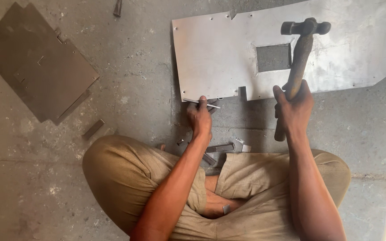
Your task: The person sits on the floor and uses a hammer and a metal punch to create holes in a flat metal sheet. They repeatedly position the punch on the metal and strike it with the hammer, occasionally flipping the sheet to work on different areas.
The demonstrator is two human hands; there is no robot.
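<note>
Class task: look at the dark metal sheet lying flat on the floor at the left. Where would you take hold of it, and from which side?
Probably the dark metal sheet's near right corner, approached from the right: it lies flat on the concrete floor, so only an edge offers purchase, and that corner is closest to the person's left hand.

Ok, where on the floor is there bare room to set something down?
Bare floor lies between the dark plate and the shiny sheet, and right of the right hand below the sheet. It is crowded by the left hand, where metal scraps lie before the knees.
</note>
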